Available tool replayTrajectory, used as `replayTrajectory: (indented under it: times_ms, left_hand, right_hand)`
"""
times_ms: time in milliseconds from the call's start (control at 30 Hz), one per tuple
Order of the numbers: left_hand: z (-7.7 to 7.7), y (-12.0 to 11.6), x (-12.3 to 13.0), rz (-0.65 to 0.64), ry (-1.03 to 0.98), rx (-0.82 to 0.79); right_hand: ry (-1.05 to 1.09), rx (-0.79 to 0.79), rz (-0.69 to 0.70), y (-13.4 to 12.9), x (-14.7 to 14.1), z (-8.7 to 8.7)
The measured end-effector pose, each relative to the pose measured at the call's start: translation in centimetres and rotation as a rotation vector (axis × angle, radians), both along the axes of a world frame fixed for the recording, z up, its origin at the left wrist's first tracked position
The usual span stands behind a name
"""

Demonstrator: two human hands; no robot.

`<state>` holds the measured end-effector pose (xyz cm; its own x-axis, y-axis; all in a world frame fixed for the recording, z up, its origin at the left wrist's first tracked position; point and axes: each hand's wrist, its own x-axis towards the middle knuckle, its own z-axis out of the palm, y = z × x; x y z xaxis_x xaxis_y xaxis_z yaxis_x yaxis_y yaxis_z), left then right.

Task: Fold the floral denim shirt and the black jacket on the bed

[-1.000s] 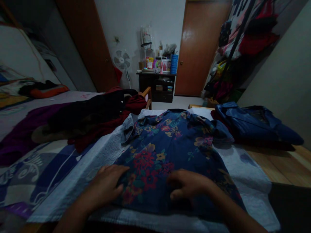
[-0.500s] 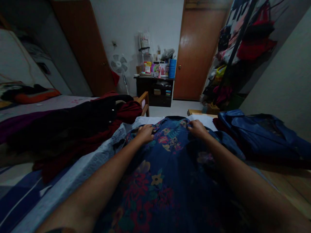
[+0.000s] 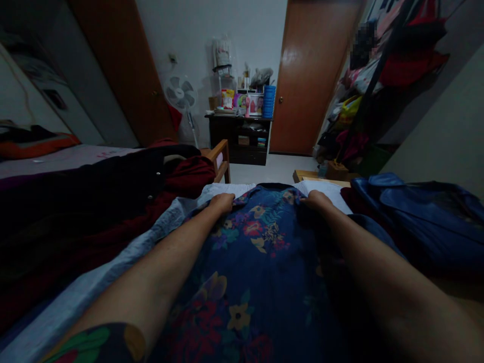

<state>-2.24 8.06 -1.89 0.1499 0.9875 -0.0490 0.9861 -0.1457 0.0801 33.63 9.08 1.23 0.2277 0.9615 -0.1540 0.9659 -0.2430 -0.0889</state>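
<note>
A dark blue floral garment (image 3: 264, 252) lies spread in front of me, its dark collar end pointing away. My left hand (image 3: 223, 202) is closed on the garment's left shoulder area. On the opposite shoulder, my right hand (image 3: 317, 200) pinches the fabric. Between the two hands the cloth looks stretched fairly flat. Beneath it, a pale cloth (image 3: 166, 217) shows along the left side and past the collar. The garment's lower part runs toward me and out of view, dim and partly hidden by my forearms.
Dark and maroon clothes (image 3: 189, 176) are heaped at the left. Folded blue denim (image 3: 419, 217) lies on the right. Farther back stand a wooden chair (image 3: 223, 156), a white fan (image 3: 181, 93), a dark cabinet (image 3: 238, 136) and a brown door (image 3: 302, 80). Bags (image 3: 412, 65) hang at the right.
My hands have moved slightly apart, drawing the shoulders of the floral garment wider. The view has shifted a little, and more of my left sleeve shows.
</note>
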Motion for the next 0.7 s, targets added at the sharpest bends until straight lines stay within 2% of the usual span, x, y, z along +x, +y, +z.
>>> replayTrajectory:
  times_ms: [100, 167, 267, 333, 433, 500, 600, 700]
  left_hand:
    - [0.4, 0.7, -1.4, 0.159, -0.018, 0.067]
    - [0.7, 1.1, -2.5, 0.264, -0.023, 0.104]
    - [0.8, 0.9, -3.8, 0.388, -0.013, 0.151]
    - [0.6, 0.4, -4.2, 0.413, 0.024, 0.185]
    - [-0.2, -0.5, -3.9, 0.362, 0.08, 0.226]
    - [-0.7, -0.6, -3.2, 0.266, 0.106, 0.285]
    - [-1.0, 0.5, -1.6, 0.057, 0.078, 0.365]
    - [-0.8, 2.5, 0.1, 0.021, -0.067, 0.259]
  right_hand:
    - [-0.005, -0.062, 0.019, 0.9, 0.1, 0.3]
    - [0.01, -0.042, 0.038, 1.3, 0.2, 1.1]
    - [0.035, 0.114, 0.072, 1.7, 0.2, 2.3]
    - [0.013, 0.217, 0.09, 1.5, 0.0, 2.4]
    - [-0.099, 0.214, 0.148, 0.7, -0.7, 1.0]
    - [-0.154, 0.192, 0.184, 0.4, -1.4, -0.3]
    - [-0.074, 0.212, 0.197, 0.9, -2.5, -1.9]
    - [0.057, 0.215, 0.182, 2.3, -3.6, -2.7]
